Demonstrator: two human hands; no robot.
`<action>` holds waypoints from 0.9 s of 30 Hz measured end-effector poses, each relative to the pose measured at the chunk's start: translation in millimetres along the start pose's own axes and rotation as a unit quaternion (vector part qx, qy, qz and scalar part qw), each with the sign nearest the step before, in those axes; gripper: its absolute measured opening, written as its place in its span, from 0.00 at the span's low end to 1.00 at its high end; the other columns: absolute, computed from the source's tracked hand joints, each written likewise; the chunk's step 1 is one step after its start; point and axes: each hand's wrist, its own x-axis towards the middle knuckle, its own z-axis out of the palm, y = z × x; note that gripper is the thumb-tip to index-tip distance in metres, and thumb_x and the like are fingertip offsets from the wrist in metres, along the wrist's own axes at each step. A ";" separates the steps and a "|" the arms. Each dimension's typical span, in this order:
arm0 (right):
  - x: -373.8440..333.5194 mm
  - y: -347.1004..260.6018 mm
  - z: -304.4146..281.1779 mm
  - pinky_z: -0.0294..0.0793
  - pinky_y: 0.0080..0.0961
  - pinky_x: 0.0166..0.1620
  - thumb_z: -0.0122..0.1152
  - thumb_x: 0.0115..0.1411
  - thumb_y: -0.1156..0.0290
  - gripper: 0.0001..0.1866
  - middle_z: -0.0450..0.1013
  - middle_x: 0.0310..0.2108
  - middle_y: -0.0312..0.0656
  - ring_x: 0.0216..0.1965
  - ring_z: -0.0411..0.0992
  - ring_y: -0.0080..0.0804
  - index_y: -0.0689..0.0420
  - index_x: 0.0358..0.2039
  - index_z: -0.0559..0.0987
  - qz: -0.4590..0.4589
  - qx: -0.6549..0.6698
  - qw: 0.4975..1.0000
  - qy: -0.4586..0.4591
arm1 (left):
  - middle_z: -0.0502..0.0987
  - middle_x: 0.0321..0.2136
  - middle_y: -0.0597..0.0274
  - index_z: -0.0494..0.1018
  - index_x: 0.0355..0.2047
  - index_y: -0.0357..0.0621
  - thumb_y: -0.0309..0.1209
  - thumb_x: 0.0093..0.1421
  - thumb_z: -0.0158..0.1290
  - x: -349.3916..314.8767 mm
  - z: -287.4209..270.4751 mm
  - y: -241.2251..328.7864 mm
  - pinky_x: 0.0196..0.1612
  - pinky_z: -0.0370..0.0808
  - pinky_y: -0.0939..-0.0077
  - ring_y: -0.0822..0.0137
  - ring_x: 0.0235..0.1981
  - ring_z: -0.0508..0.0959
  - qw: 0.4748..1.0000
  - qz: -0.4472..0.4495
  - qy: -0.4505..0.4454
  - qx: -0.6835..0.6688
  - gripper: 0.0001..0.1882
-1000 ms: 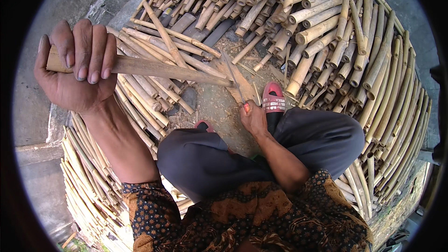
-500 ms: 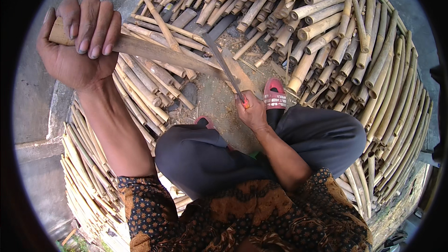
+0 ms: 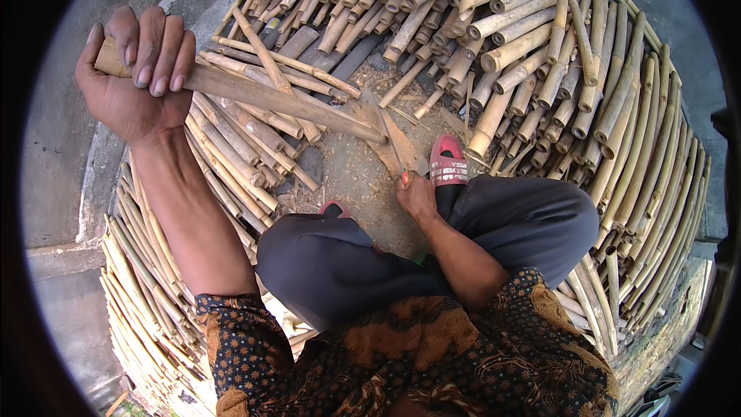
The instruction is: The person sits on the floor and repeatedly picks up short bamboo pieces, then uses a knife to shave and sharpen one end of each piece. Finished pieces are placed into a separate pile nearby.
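My left hand is raised at the upper left, fingers wrapped around the near end of a long split bamboo slat. The slat slopes down to the right, and its far tip rests on the ground by a flat brown blade. My right hand reaches down between my knees and grips the blade's handle, of which only an orange bit shows. The blade's edge lies against the slat's tip. I squat in dark grey trousers.
Piles of cut bamboo poles surround me at the top, right and left. A small dirt patch with shavings lies in front. My feet wear red sandals. A concrete kerb runs along the left.
My left hand has lifted the slat's near end a little higher. The blade has swung from pointing up the slat to lying at its tip, with my right hand slightly lower.
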 end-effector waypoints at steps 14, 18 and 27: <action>0.7 -29.0 -15.8 0.75 0.54 0.45 0.59 0.62 0.57 0.17 0.78 0.35 0.65 0.40 0.77 0.66 0.59 0.40 0.79 0.079 0.007 0.996 -0.045 | 0.56 0.09 0.73 0.59 0.19 0.51 0.41 0.70 0.34 -8.8 -6.7 5.6 0.12 0.59 0.86 0.79 0.09 0.55 0.999 0.019 0.029 0.007 0.21; -0.1 -18.2 -7.6 0.75 0.53 0.45 0.57 0.63 0.59 0.16 0.78 0.35 0.64 0.40 0.77 0.65 0.59 0.39 0.79 0.004 0.074 0.997 -0.015 | 0.56 0.09 0.73 0.60 0.19 0.51 0.41 0.70 0.33 -13.0 -3.3 6.5 0.12 0.59 0.86 0.79 0.09 0.55 1.000 0.011 0.020 -0.002 0.21; 0.6 4.1 -2.8 0.75 0.54 0.40 0.59 0.63 0.57 0.16 0.78 0.30 0.62 0.35 0.78 0.64 0.59 0.37 0.78 0.063 0.054 0.996 0.012 | 0.57 0.10 0.73 0.61 0.19 0.50 0.42 0.70 0.36 -11.1 -0.6 5.6 0.13 0.59 0.85 0.78 0.10 0.56 1.000 0.010 0.002 -0.010 0.21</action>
